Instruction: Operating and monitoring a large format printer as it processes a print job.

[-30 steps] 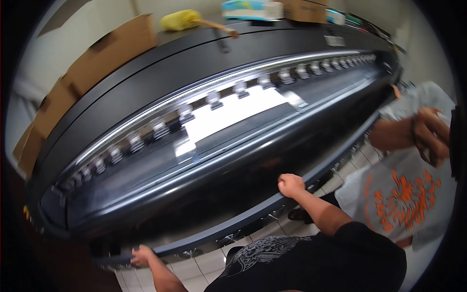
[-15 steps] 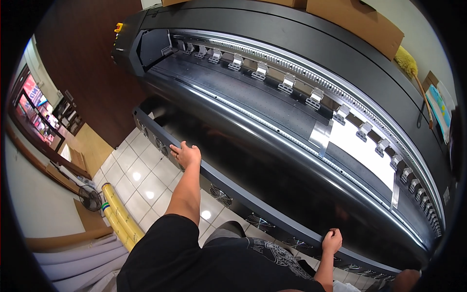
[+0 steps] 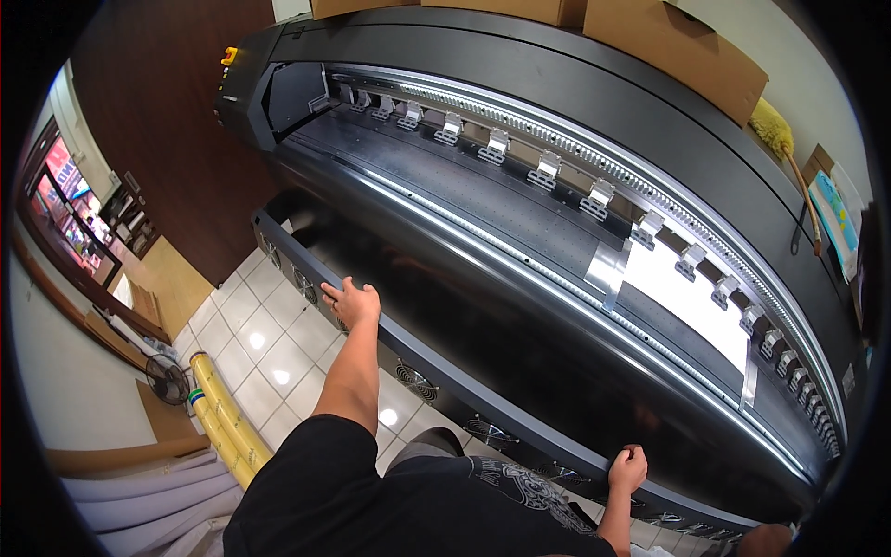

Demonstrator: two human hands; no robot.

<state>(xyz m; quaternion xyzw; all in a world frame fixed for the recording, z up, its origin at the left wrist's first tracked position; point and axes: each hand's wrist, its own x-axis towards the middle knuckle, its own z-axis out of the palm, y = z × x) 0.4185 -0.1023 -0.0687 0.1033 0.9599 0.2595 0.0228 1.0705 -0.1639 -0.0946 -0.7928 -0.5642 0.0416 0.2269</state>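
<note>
White tiles point(image 3: 264, 320) and a brown wall point(image 3: 167, 121) lie to the left of a long black printer point(image 3: 520, 56), with two yellow rolls point(image 3: 223, 408) on the floor. Along the printer's near side runs a grey bar point(image 3: 455, 376) with fans point(image 3: 415, 379) in its outer face, right under both hands. Its long axis slants from upper left to lower right, bowed by the lens, roughly in line with the printer; its squared left end points toward the brown wall. Nearer that end is the left hand point(image 3: 353, 304), laid on the bar with its fingers spread. Well along toward the other end, the right hand point(image 3: 628, 469) touches the bar with fingers curled; whether it grips the edge, I cannot tell. Across the black apron point(image 3: 483, 339), ahead of the right hand and nearer to it than to the left, lies a white sheet point(image 3: 687, 302), its long axis slanting the same way.
</note>
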